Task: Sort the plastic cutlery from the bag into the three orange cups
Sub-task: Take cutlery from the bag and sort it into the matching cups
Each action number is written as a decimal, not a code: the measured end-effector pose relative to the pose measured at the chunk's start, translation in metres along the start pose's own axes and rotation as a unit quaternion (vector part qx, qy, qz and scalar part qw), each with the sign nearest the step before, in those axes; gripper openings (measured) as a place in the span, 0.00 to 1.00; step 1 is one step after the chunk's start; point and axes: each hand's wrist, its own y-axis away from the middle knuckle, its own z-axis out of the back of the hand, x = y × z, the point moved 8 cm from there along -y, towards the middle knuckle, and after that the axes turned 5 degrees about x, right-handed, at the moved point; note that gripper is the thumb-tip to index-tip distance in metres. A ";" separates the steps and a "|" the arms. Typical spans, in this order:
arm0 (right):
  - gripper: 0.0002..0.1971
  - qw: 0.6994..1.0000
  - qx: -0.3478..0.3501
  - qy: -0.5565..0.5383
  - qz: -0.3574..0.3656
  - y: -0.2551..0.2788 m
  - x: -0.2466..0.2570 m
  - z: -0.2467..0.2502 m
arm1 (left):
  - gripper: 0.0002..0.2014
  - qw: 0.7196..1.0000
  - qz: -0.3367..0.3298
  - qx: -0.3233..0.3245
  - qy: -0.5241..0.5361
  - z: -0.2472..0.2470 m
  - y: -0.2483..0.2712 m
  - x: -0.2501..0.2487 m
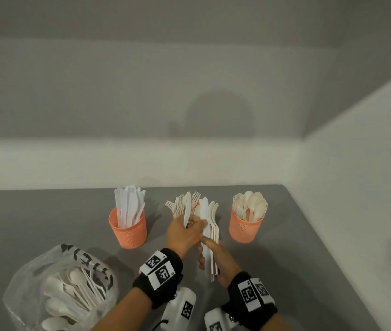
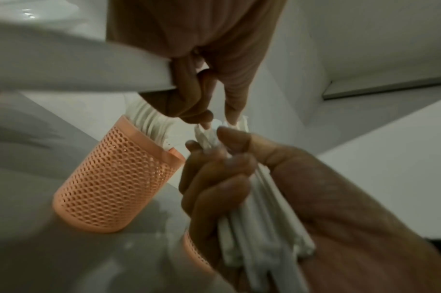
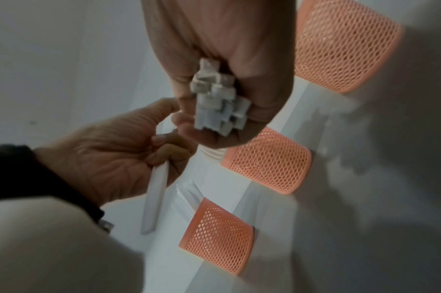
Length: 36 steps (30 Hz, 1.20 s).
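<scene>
Grey tabletop (image 1: 297, 235) against a pale wall: the right hand (image 1: 223, 261) clenches a mixed bundle (image 1: 210, 223) upright so the left hand (image 1: 184, 232) can pinch out one knife (image 1: 187, 211), likely bound for the knife cup (image 1: 128, 229), while the fork cup (image 3: 269, 160), spoon cup (image 1: 245, 226) and part-full bag (image 1: 63, 290) stand nearby.

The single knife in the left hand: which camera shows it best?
The head view: the knife stands whole above the left hand. The right wrist view shows its handle under the curled fingers. In the left wrist view I cannot pick it out.
</scene>
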 end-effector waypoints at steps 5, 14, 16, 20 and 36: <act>0.10 0.999 0.014 0.044 0.011 0.001 0.002 -0.001 | 0.07 1.000 0.016 -0.006 0.010 -0.007 0.002 0.008; 0.14 0.998 -0.015 0.056 0.003 -0.001 0.002 0.004 | 0.08 0.998 0.050 0.020 0.043 -0.005 -0.004 0.019; 0.12 0.997 -0.021 0.067 0.009 -0.002 0.001 0.003 | 0.09 0.998 0.038 0.016 0.045 -0.006 -0.003 0.018; 0.10 0.998 -0.016 0.067 0.015 0.000 0.004 0.001 | 0.06 0.999 0.007 0.020 0.030 -0.007 -0.001 0.013; 0.10 0.995 -0.017 0.086 0.041 -0.006 0.013 -0.006 | 0.17 0.998 -0.031 -0.058 -0.017 0.015 -0.002 0.005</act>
